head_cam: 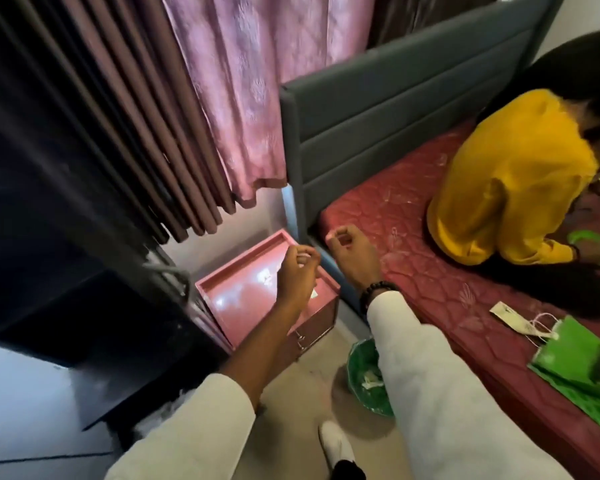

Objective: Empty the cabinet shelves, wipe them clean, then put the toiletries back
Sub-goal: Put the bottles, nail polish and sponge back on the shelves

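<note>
Both hands are held over the pink cabinet (253,299); left hand (297,271) and right hand (352,252) are curled, seemingly empty; emptying seems pending; the drawer must be opened next.

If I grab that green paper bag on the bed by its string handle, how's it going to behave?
The green paper bag lies flat and creased on the red mattress, so it probably weighs little and will sag or unfold when lifted. Its thin white string handle looks limp, so the bag would likely swing. A push should slide it, not roll it.
</note>
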### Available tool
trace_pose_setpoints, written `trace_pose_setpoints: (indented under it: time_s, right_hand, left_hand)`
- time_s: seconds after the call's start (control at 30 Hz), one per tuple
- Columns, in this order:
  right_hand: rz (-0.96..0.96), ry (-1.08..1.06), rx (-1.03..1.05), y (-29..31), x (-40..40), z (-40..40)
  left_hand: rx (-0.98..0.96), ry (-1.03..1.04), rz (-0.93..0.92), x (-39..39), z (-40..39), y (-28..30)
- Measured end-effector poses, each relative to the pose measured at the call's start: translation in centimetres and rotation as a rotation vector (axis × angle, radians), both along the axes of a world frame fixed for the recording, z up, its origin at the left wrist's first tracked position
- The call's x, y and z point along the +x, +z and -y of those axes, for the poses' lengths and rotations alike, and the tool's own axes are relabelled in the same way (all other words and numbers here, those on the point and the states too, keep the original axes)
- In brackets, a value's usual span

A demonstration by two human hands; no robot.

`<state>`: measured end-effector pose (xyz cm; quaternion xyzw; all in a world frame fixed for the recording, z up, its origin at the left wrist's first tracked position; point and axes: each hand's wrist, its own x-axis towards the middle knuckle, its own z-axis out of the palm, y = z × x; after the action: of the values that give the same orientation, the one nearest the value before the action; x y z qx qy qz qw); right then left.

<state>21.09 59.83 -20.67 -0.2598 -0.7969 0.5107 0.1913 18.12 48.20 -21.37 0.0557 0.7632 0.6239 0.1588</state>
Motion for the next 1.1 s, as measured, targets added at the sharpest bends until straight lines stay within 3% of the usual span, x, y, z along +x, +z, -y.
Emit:
trace_pose_setpoints:
  time_s: [0.13, 0.27, 0.37, 0.5, 0.7, 0.83, 0.97, 1.1]
  right_hand:
    - [0.322, 0.129, -0.057, -12.9, -4.0, -4.0]
    - [0.514, 0.256, -0.078, -27.6, -7.3, -5.9]
    - [0.568, 0.409, -0.008, -37.0, -10.0, -6.2]
    - [0.517, 0.525, 0.099, -45.8, -14.4, -6.4]
    - [0.413, 0.570, 0.130, -52.3, -18.8, -4.6]
    - [0.403, 0.562, 0.172, -53.2, -19.7, -3.3]
    - [0.427, 0.452, 0.123, -50.6, -18.6, -3.4]
    - [0.327, 0.332, 0.004, -43.0, -15.3, -4.1]
  left_hand:
    - [-0.235, 0.109, 0.139, -4.0, -2.4, -13.9]
    - [-0.380, 0.190, 0.229, -7.5, -2.9, -29.1]
    - [-0.500, 0.304, 0.197, -10.3, -2.7, -38.2]
    - [-0.569, 0.344, 0.149, -14.5, -2.2, -46.3]
    - [-0.605, 0.192, 0.150, -18.8, -1.3, -52.3]
    - [-0.692, 0.094, 0.106, -19.3, -1.7, -52.4]
    - [-0.612, 0.136, 0.026, -17.2, -2.0, -49.8]
    - [-0.519, 0.093, -0.072, -13.9, -2.5, -44.2]
